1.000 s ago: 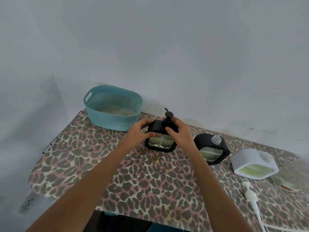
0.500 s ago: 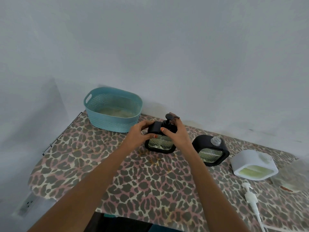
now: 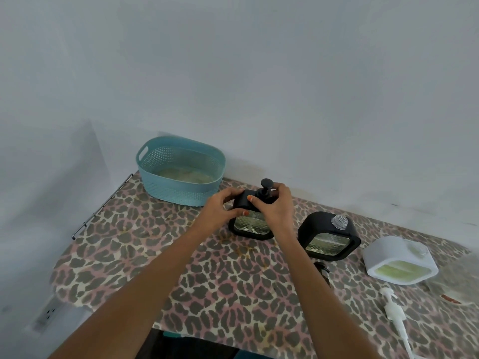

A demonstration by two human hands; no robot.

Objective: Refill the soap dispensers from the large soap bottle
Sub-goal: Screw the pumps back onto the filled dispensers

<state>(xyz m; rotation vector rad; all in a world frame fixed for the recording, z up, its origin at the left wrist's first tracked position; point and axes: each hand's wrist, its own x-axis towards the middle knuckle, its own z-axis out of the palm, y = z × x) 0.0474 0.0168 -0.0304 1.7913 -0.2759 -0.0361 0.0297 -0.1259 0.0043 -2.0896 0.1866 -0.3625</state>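
Right hand has dropped off the pump head onto the collar since 0.5 s ago, so the head is uncovered; dispenser body is in the same spot.

Places below are relative to the held dispenser.
- **Basket:** teal perforated plastic basket sits behind-left, near but not touching, on the leopard-print desk.
- **Left hand:** left hand grips the left shoulder, fingers and thumb curled round the casing.
- **Held dispenser:** black square glass-windowed dispenser stands upright between both hands, black pump seated in its neck.
- **Right hand:** fingers curled round the pump collar in a twisting grip.
- **Second dispenser:** second black square dispenser stands just right, its clear threaded neck bare.
- **Dark thing:** small dark thing lies front-right, half hidden by the forearm; maybe a pump, can't tell.
- **White dispenser:** white square dispenser is further right, pale green soap in its window, neck open.
- **White pump:** white plastic pump lies loose front-right, well apart.

Large soap bottle is not in view.

Progress guess: the held one is at its cap step, but I can't tell whether it is screwing on or off. The other two still lack pumps. Fill levels in the black ones are unreadable.
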